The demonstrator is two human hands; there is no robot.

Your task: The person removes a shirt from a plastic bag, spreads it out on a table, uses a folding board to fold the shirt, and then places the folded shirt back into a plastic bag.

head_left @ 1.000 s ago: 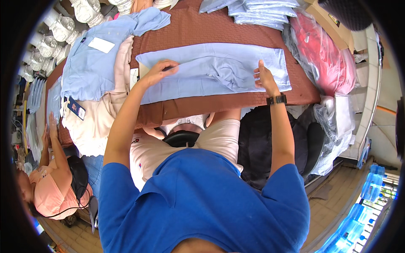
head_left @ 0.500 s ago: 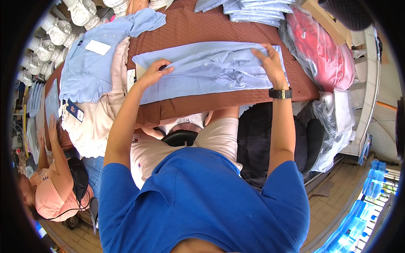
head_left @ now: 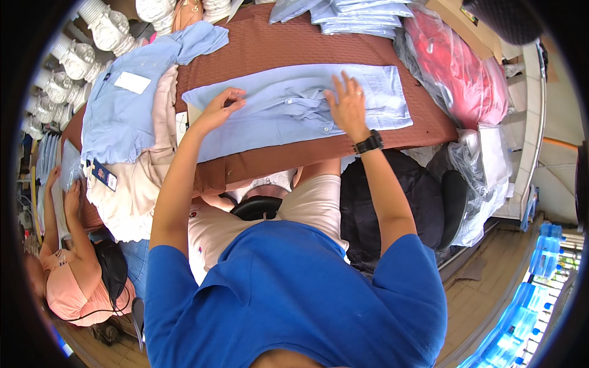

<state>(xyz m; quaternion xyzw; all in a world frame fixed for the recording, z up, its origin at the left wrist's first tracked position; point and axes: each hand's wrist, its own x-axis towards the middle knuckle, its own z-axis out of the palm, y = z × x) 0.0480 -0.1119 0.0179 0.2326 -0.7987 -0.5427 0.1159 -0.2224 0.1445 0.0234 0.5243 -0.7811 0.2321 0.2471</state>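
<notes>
Two hands, one folded blue shirt [head_left: 288, 119], one loose blue shirt [head_left: 119, 116], one stack of bagged shirts [head_left: 359, 21] and one red bundle [head_left: 451, 67] show at the brown cloth [head_left: 245, 49]. From the folded shirt, the loose one lies at nine o'clock, the stack at one, the bundle between two and three. The left hand [head_left: 218, 113] is over its nine o'clock end, thumb and forefinger apart; the right hand [head_left: 348, 107] spreads its fingers toward three o'clock. The folded shirt lies beneath both; contact is unclear.
</notes>
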